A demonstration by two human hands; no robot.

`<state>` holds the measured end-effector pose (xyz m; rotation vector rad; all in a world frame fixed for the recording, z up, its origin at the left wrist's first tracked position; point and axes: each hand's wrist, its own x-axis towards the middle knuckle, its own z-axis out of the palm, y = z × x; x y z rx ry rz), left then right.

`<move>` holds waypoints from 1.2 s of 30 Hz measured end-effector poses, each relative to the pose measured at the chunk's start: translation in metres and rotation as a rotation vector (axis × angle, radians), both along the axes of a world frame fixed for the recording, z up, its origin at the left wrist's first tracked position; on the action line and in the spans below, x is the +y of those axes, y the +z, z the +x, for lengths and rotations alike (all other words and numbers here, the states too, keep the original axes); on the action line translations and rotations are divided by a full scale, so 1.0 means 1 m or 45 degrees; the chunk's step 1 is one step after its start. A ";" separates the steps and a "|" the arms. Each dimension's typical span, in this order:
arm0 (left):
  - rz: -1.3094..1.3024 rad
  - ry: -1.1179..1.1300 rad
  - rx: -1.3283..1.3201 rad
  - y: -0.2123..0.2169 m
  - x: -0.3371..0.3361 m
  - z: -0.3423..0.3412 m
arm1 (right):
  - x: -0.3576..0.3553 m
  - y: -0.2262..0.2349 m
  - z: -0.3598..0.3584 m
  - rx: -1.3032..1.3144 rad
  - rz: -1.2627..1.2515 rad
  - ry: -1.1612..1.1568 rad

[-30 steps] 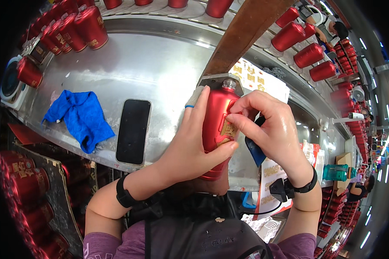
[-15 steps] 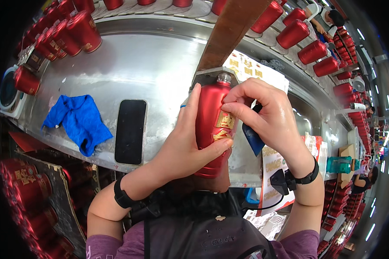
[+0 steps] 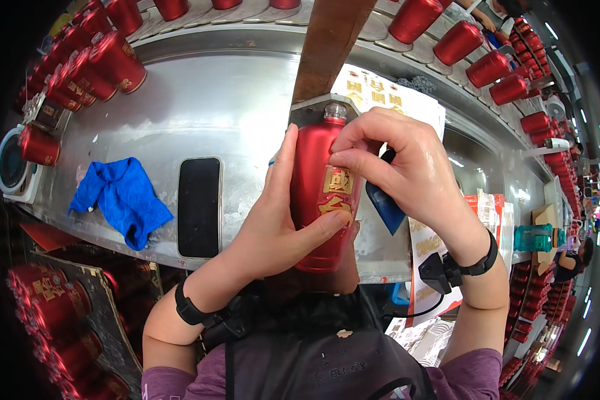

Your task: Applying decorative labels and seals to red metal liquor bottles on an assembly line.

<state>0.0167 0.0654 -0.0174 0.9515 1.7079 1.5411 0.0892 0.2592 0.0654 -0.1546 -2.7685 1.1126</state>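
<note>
A red bottle (image 3: pixel 309 240) with a clear glass neck and raised gold characters leans upright in front of me. My left hand (image 3: pixel 288 220) is wrapped round it from the left, thumb across the lower gold character. Thumb and forefinger of my right hand (image 3: pixel 397 157) pinch together against the bottle's face, just above the gold lettering (image 3: pixel 339 181). What lies between those fingertips is too small to make out. A dark blue, flat-bladed scraper (image 3: pixel 385 205) sticks out below my right palm, apparently tucked in the curled fingers, which are hidden.
Left of the bottle lie a black phone (image 3: pixel 200 207) and a crumpled blue cloth (image 3: pixel 123 203) on the metal table (image 3: pixel 180 107). Sheets of gold lettering (image 3: pixel 420 110) sit behind my right hand. A brown upright bar (image 3: pixel 330 50) rises beyond the bottle. Red bottles (image 3: pixel 457 41) line the conveyor.
The whole view has shifted slightly, so bottle and left hand sit a little further left in it. My right fingertips stay pinched near the top of the gold lettering.
</note>
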 end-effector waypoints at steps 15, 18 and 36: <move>0.036 0.041 -0.031 0.003 0.001 -0.008 | -0.001 -0.010 -0.014 0.102 -0.068 0.006; 0.016 0.027 0.011 0.002 0.000 -0.009 | -0.002 -0.010 -0.014 0.098 -0.053 0.002; 0.063 0.010 -0.371 0.011 0.000 -0.019 | 0.002 -0.052 0.022 -0.109 -1.076 -0.386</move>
